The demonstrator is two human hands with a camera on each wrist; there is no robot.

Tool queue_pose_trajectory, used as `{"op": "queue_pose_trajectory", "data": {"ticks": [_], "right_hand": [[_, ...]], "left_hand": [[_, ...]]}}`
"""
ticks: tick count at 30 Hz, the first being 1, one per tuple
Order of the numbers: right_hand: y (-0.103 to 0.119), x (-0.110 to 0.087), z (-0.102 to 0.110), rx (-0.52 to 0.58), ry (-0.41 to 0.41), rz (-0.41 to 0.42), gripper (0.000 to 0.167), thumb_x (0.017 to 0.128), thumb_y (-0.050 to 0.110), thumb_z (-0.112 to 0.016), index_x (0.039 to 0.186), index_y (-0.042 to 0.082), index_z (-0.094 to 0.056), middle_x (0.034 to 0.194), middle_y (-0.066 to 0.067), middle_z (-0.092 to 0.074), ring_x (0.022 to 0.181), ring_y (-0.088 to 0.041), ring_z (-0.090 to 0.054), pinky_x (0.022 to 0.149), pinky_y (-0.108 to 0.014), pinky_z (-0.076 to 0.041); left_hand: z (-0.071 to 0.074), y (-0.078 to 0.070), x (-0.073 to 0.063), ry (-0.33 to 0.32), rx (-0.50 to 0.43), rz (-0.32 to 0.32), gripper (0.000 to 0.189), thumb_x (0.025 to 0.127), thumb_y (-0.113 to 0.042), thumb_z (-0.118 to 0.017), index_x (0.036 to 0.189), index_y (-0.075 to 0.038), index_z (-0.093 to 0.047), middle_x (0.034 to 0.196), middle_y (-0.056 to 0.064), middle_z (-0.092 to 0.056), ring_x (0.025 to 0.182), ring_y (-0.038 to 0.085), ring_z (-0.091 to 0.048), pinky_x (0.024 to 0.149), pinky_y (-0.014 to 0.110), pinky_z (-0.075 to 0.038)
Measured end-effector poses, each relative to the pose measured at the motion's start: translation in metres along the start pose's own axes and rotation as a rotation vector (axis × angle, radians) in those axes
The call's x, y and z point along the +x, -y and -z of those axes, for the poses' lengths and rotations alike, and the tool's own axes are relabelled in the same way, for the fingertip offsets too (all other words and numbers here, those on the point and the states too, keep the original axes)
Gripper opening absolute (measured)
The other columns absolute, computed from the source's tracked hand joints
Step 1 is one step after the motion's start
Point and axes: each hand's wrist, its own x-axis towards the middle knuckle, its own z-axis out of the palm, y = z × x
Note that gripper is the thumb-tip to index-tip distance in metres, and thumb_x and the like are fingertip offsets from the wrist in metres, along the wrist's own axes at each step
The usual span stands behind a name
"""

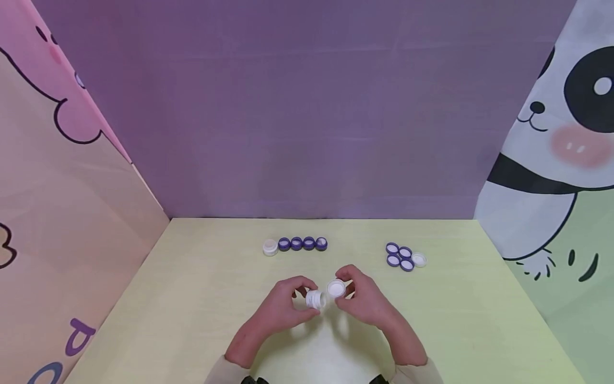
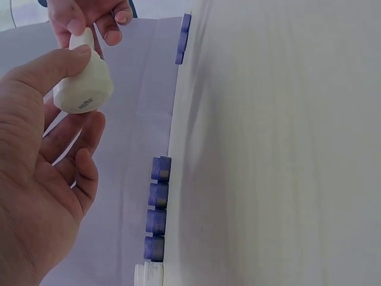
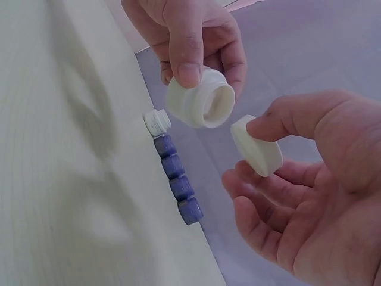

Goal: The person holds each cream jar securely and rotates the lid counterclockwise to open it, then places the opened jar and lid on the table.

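Note:
My left hand [image 1: 286, 306] grips a small white jar [image 1: 314, 300] between thumb and fingers, tilted so its open mouth faces right. In the right wrist view the jar [image 3: 199, 101] shows its threaded neck and hollow inside. My right hand [image 1: 363, 298] pinches a white lid [image 1: 336, 288] by its edge, apart from the jar and just right of it. The lid [image 3: 257, 146] is also seen side-on in the right wrist view. Both hands are raised over the table, casting shadows. The left wrist view shows the base of the jar [image 2: 83, 89] with small dark print.
Behind the hands, several purple jars [image 1: 303, 244] stand in a row with a white jar [image 1: 270, 247] at its left end. At the right lie several purple lids [image 1: 400, 256] and a white lid [image 1: 419, 260]. A purple wall [image 1: 316, 133] backs the pale table [image 1: 201, 277].

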Motion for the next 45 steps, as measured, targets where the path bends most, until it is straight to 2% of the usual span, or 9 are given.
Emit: {"op": "queue_pose_trajectory", "data": {"ticks": [4, 7, 13, 18, 23, 30, 36, 41, 45], "right_hand": [[-0.002, -0.002, 0.004, -0.025, -0.034, -0.007, 0.046, 0.078, -0.001, -0.073, 0.122, 0.000, -0.058, 0.110, -0.010, -0.062, 0.080, -0.017, -0.060, 0.063, -0.027, -0.051], [-0.004, -0.003, 0.008, -0.039, -0.052, -0.003, 0.041, 0.078, -0.002, -0.073, 0.117, 0.000, -0.061, 0.109, -0.009, -0.064, 0.081, -0.018, -0.061, 0.063, -0.027, -0.052], [-0.009, -0.003, 0.018, -0.073, -0.097, -0.031, 0.038, 0.077, 0.001, -0.078, 0.111, 0.004, -0.063, 0.105, -0.004, -0.064, 0.083, -0.020, -0.061, 0.064, -0.027, -0.052], [-0.014, -0.005, 0.025, -0.130, -0.116, -0.071, 0.038, 0.075, 0.004, -0.081, 0.108, 0.005, -0.064, 0.100, 0.000, -0.063, 0.081, -0.019, -0.059, 0.065, -0.029, -0.050], [-0.021, -0.009, 0.032, -0.158, -0.131, -0.116, 0.038, 0.075, 0.006, -0.081, 0.109, 0.006, -0.064, 0.099, 0.001, -0.063, 0.081, -0.017, -0.058, 0.066, -0.031, -0.048], [-0.029, -0.012, 0.038, -0.186, -0.131, -0.143, 0.037, 0.076, 0.008, -0.080, 0.110, 0.004, -0.063, 0.100, 0.000, -0.063, 0.081, -0.018, -0.057, 0.065, -0.031, -0.048], [-0.035, -0.012, 0.040, -0.183, -0.135, -0.186, 0.037, 0.077, 0.009, -0.081, 0.110, 0.005, -0.063, 0.100, 0.000, -0.062, 0.082, -0.017, -0.056, 0.065, -0.031, -0.048], [-0.040, -0.014, 0.043, -0.189, -0.130, -0.223, 0.036, 0.078, 0.010, -0.080, 0.110, 0.007, -0.064, 0.100, 0.001, -0.062, 0.083, -0.017, -0.057, 0.066, -0.030, -0.048], [-0.042, -0.016, 0.047, -0.213, -0.127, -0.230, 0.036, 0.078, 0.009, -0.080, 0.110, 0.006, -0.063, 0.099, 0.000, -0.063, 0.083, -0.017, -0.057, 0.065, -0.030, -0.048]], "left_hand": [[0.000, 0.001, 0.001, 0.049, 0.006, 0.001, 0.048, 0.074, -0.020, -0.085, 0.118, -0.009, -0.067, 0.104, -0.013, -0.062, 0.087, 0.009, -0.057, 0.074, 0.030, -0.048], [0.001, 0.001, 0.002, 0.081, 0.019, -0.006, 0.046, 0.075, -0.020, -0.085, 0.116, -0.008, -0.069, 0.102, -0.012, -0.061, 0.088, 0.008, -0.056, 0.074, 0.031, -0.049], [0.002, 0.001, 0.003, 0.079, 0.006, -0.026, 0.043, 0.073, -0.020, -0.087, 0.112, -0.010, -0.071, 0.100, -0.014, -0.063, 0.090, 0.008, -0.057, 0.077, 0.036, -0.050], [0.003, 0.001, 0.000, 0.092, -0.032, 0.010, 0.045, 0.072, -0.021, -0.087, 0.114, -0.012, -0.071, 0.100, -0.016, -0.065, 0.090, 0.008, -0.057, 0.080, 0.043, -0.049], [0.003, 0.000, -0.001, 0.115, -0.027, 0.055, 0.046, 0.075, -0.025, -0.085, 0.116, -0.010, -0.070, 0.102, -0.014, -0.067, 0.089, 0.007, -0.058, 0.083, 0.044, -0.049], [0.002, 0.004, -0.002, 0.118, 0.010, 0.060, 0.051, 0.078, -0.027, -0.083, 0.122, -0.007, -0.068, 0.105, -0.010, -0.068, 0.089, 0.006, -0.059, 0.084, 0.041, -0.049], [0.003, 0.005, -0.002, 0.134, 0.011, 0.075, 0.049, 0.078, -0.029, -0.083, 0.119, -0.007, -0.069, 0.101, -0.011, -0.066, 0.090, 0.011, -0.059, 0.083, 0.039, -0.050], [0.003, 0.004, -0.003, 0.145, -0.001, 0.104, 0.046, 0.077, -0.028, -0.084, 0.117, -0.012, -0.069, 0.102, -0.013, -0.065, 0.090, 0.013, -0.060, 0.082, 0.039, -0.050], [0.004, 0.003, -0.003, 0.159, -0.009, 0.118, 0.043, 0.076, -0.026, -0.084, 0.115, -0.017, -0.069, 0.101, -0.015, -0.064, 0.089, 0.011, -0.059, 0.081, 0.039, -0.050]]}}
